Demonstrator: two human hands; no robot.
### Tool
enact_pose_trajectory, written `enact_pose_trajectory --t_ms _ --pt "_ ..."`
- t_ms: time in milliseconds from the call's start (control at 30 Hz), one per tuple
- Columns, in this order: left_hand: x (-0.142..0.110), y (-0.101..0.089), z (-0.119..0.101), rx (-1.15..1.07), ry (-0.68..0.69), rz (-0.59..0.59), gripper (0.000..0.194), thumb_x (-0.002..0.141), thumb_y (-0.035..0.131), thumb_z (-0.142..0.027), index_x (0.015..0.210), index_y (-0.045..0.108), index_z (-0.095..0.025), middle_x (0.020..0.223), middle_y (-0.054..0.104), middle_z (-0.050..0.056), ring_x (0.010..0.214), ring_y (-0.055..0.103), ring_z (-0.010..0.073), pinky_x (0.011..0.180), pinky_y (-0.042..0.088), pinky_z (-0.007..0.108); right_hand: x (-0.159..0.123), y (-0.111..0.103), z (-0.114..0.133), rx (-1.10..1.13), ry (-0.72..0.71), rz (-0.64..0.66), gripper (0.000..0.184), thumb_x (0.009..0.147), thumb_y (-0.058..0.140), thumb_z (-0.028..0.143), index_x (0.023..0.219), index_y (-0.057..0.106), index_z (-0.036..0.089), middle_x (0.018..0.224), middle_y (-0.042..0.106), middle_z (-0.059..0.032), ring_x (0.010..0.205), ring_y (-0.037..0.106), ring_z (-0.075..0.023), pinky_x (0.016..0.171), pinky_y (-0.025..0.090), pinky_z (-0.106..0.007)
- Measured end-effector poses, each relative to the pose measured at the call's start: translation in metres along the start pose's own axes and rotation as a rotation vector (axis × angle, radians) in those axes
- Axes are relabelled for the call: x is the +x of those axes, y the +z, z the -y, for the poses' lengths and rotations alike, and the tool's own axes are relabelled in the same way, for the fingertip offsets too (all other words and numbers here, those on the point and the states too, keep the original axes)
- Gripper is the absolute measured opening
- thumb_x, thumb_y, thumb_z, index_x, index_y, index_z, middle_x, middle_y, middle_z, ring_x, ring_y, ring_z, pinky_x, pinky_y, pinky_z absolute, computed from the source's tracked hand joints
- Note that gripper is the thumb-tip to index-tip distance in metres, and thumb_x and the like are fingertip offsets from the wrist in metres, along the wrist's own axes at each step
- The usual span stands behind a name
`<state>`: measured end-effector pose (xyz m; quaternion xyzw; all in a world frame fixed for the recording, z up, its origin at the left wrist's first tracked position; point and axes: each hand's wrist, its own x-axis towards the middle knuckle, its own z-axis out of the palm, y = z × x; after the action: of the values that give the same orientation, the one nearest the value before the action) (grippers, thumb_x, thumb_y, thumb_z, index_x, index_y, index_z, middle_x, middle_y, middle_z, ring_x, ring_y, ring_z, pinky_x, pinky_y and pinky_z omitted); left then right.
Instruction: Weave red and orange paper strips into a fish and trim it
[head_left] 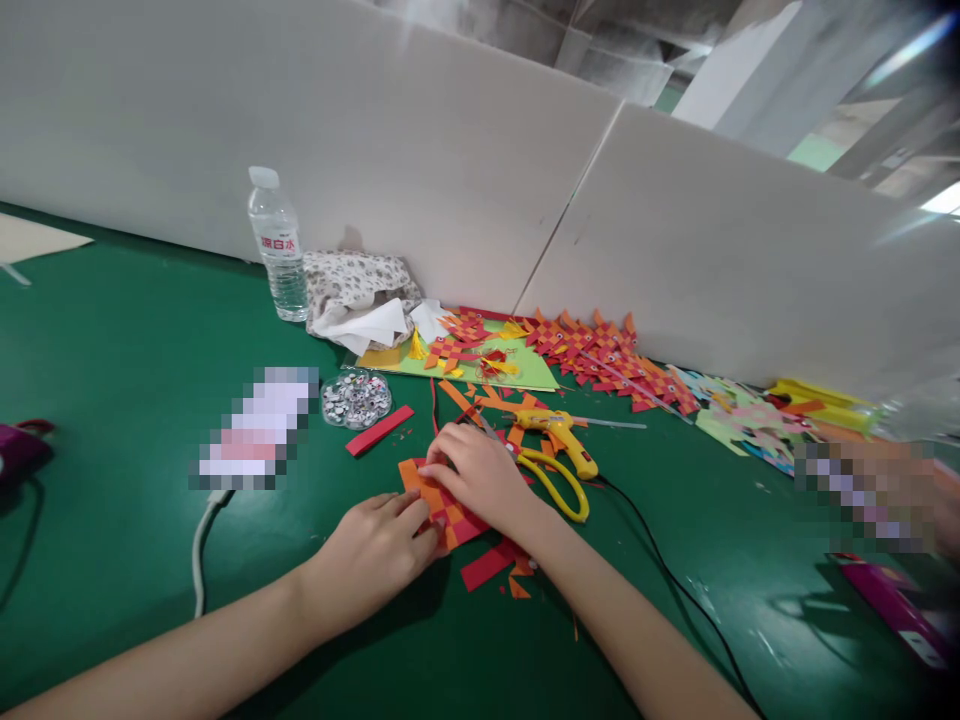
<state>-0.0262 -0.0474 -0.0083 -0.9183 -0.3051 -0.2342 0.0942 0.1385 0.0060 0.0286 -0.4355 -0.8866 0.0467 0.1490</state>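
Both of my hands work at a woven piece of red and orange paper strips (459, 522) lying on the green table. From the left side, my left hand (379, 545) has its closed fingers on the near edge of the weave. My right hand (480, 475) reaches over the top, thumb and fingertips pinched at an orange strip (421, 486); its palm hides part of the weave. Yellow-handled scissors (559, 487) lie just right of my right hand, beside a yellow glue gun (559, 432). A red strip (491, 566) and orange scraps (519, 584) lie close by.
Beyond my hands are a tray of googly eyes (357, 398), a red strip (380, 431), finished woven paper fish (592, 345), a tissue pouch (360, 285) and a water bottle (277, 245). A cabled phone (259, 430) lies left. The glue gun's cord (675, 570) trails right, near another person's hand (892, 470).
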Motion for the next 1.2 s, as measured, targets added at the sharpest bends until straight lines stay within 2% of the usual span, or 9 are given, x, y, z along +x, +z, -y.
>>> enact_pose_trajectory --t_ms 167,333,533,600,800,900,1000,1100,1200 --pt "-0.001 0.000 -0.001 0.023 0.011 -0.026 0.010 0.084 0.055 -0.023 0.077 0.060 -0.019 0.072 0.062 0.002 0.066 0.065 0.0195 0.058 0.054 0.032 -0.024 -0.002 0.003 0.008 -0.118 -0.111 0.020 0.092 0.045 0.020 0.084 0.063 0.017 0.079 0.064 -0.0041 0.077 0.054 -0.0163 0.072 0.041 -0.029" --pt "-0.005 0.003 -0.001 0.048 0.048 -0.026 0.011 0.081 0.060 -0.020 0.091 0.062 -0.017 0.082 0.066 0.004 0.081 0.066 0.0221 0.071 0.055 0.035 -0.047 0.000 0.006 0.146 -0.102 -0.145 0.014 0.090 0.048 0.020 0.089 0.062 0.018 0.092 0.065 -0.0057 0.085 0.057 -0.0165 0.076 0.046 -0.029" --pt "-0.005 0.007 0.000 0.036 0.066 -0.064 0.007 0.081 0.059 -0.021 0.086 0.062 -0.018 0.082 0.065 0.004 0.088 0.065 0.0235 0.077 0.053 0.036 -0.056 0.005 0.006 0.240 -0.102 -0.167 0.013 0.089 0.048 0.021 0.095 0.060 0.019 0.099 0.066 -0.0064 0.094 0.060 -0.0170 0.083 0.049 -0.030" --pt "-0.004 0.006 0.000 0.023 0.053 -0.077 0.006 0.083 0.057 -0.022 0.083 0.062 -0.018 0.079 0.063 0.004 0.087 0.064 0.0223 0.076 0.053 0.035 -0.058 0.001 0.007 0.253 -0.096 -0.152 0.013 0.088 0.048 0.020 0.095 0.059 0.020 0.101 0.067 -0.0067 0.097 0.060 -0.0174 0.084 0.049 -0.030" --pt "0.001 -0.002 -0.003 0.005 -0.050 0.014 0.016 0.086 0.052 -0.025 0.075 0.060 -0.019 0.074 0.060 0.002 0.061 0.061 0.0155 0.053 0.049 0.026 -0.066 -0.011 0.007 0.293 -0.073 -0.007 0.016 0.086 0.046 0.017 0.096 0.057 0.022 0.104 0.067 -0.0058 0.099 0.060 -0.0194 0.085 0.048 -0.034" --pt "0.000 -0.004 -0.004 0.010 -0.061 0.015 0.016 0.087 0.052 -0.027 0.080 0.062 -0.018 0.085 0.064 0.005 0.065 0.064 0.0153 0.056 0.051 0.026 -0.069 -0.011 0.010 0.289 -0.058 0.019 0.013 0.086 0.047 0.020 0.092 0.058 0.022 0.097 0.068 -0.0061 0.095 0.061 -0.0204 0.083 0.048 -0.034" --pt "-0.003 0.000 -0.003 0.024 0.013 -0.055 0.015 0.088 0.051 -0.026 0.087 0.063 -0.017 0.099 0.067 0.007 0.078 0.067 0.0187 0.070 0.053 0.032 -0.070 -0.011 0.013 0.298 -0.066 0.042 0.011 0.086 0.048 0.022 0.091 0.058 0.022 0.092 0.067 -0.0049 0.090 0.062 -0.0196 0.081 0.048 -0.032" --pt "-0.006 0.004 -0.002 0.030 0.047 -0.096 0.016 0.089 0.049 -0.026 0.090 0.063 -0.017 0.099 0.070 0.006 0.086 0.067 0.0207 0.078 0.052 0.035 -0.067 -0.015 0.002 0.251 0.048 -0.103 0.018 0.086 0.050 0.028 0.101 0.056 0.022 0.098 0.065 -0.0062 0.092 0.060 -0.0196 0.082 0.048 -0.032" --pt "-0.007 0.005 -0.002 0.039 0.040 -0.095 0.018 0.090 0.049 -0.027 0.090 0.064 -0.017 0.098 0.071 0.004 0.086 0.068 0.0210 0.077 0.052 0.035 -0.064 -0.024 -0.032 -0.004 0.370 -0.405 0.025 0.086 0.049 0.032 0.105 0.053 0.017 0.101 0.063 -0.0116 0.095 0.058 -0.0237 0.083 0.047 -0.036"
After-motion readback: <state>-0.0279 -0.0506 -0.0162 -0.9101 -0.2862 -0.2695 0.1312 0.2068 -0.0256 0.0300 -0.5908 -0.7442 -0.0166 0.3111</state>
